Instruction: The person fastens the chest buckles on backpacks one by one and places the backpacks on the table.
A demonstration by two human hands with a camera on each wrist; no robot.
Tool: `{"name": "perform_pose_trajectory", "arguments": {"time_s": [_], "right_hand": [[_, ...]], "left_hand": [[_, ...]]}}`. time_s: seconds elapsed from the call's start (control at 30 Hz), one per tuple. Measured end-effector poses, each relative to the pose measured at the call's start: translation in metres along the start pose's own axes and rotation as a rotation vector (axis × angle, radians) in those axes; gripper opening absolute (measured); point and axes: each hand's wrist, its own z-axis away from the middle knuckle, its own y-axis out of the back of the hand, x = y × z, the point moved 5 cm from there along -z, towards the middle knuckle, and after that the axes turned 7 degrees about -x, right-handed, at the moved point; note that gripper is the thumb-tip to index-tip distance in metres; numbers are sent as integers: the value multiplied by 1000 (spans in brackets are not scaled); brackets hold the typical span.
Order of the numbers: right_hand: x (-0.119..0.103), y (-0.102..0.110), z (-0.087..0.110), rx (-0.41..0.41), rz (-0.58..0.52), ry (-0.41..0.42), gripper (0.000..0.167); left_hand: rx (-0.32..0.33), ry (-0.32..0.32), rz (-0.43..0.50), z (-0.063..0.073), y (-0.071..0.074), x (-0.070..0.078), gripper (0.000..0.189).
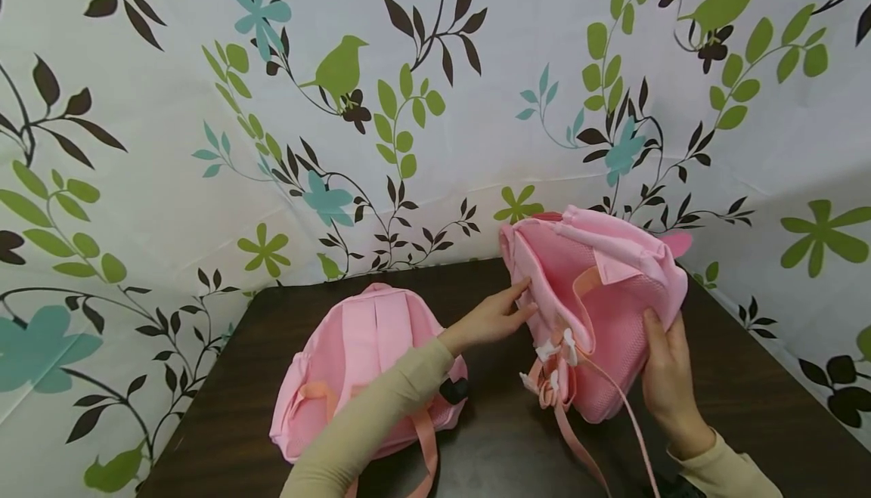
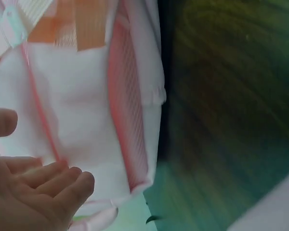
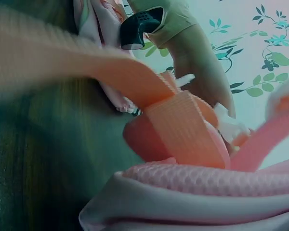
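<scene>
A pink backpack [image 1: 629, 317] is tilted up over the right side of the table, its mesh side and loose orange straps [image 1: 578, 441] facing me. My right hand [image 1: 670, 377] grips its right edge. At its left side is my left hand [image 1: 493, 320], fingertips right at the fabric. The left wrist view shows that hand [image 2: 38, 192] with fingers extended beside the bag's pale side panel [image 2: 82, 106]. In the right wrist view, a folded orange strap [image 3: 178, 130] hangs above the padded mesh edge [image 3: 207, 180]; the right hand is out of that view.
A second pink backpack [image 1: 377, 324] lies on the left of the dark wooden table [image 1: 500, 437], straps up, partly behind my left forearm. A white cloth [image 1: 442, 143] patterned with leaves and birds hangs behind the table. A black device [image 3: 139, 29] sits on my left wrist.
</scene>
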Motion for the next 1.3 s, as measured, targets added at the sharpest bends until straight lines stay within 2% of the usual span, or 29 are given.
{"name": "perform_pose_trajectory", "arguments": {"time_s": [0.23, 0.37, 0.47, 0.63, 0.73, 0.9, 1.1, 1.3], "right_hand": [[4, -6, 2, -50, -97, -1, 48], [8, -10, 4, -104, -114, -17, 51], [10, -11, 4, -128, -80, -34, 53], [9, -8, 2, -82, 23, -51, 50], [10, -9, 1, -79, 12, -49, 49], [16, -10, 0, -145, -15, -83, 51], [33, -5, 2, -257, 8, -172, 45], [47, 8, 2, -264, 54, -231, 41]], "left_hand": [[-75, -13, 45, 0, -13, 5, 72], [-109, -44, 20, -1, -18, 9, 72], [-125, -37, 11, 0, -21, 12, 73], [-134, 2, 30, 1, -24, 14, 74], [-130, -3, 22, 0, -24, 15, 75], [-105, -22, 31, -2, -21, 16, 76], [-107, 26, 18, -5, -26, 14, 75], [-129, 45, -32, -6, -35, 13, 72]]}}
